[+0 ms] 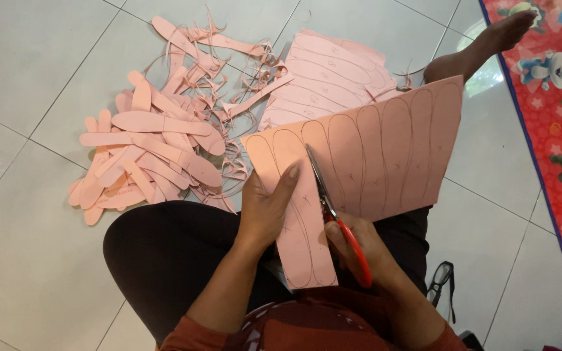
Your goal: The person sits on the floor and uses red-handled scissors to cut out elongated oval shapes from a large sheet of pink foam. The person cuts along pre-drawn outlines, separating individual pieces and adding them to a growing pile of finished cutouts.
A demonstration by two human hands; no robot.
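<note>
A large pink sheet [385,149] marked with drawn insole outlines is held over my lap. My left hand [265,211] grips its near left part, thumb on top beside the cut line. My right hand [359,250] holds red-handled scissors [333,211]; the blades point away from me and lie in a cut running up into the sheet. A partly freed strip [304,244] with an outline hangs toward my body between the two hands.
A heap of cut pink insole shapes [147,159] and thin offcuts lies on the white tile floor at left. More marked pink sheets [323,78] lie behind. A colourful play mat [554,117] is at right, eyeglasses [441,279] near my right knee.
</note>
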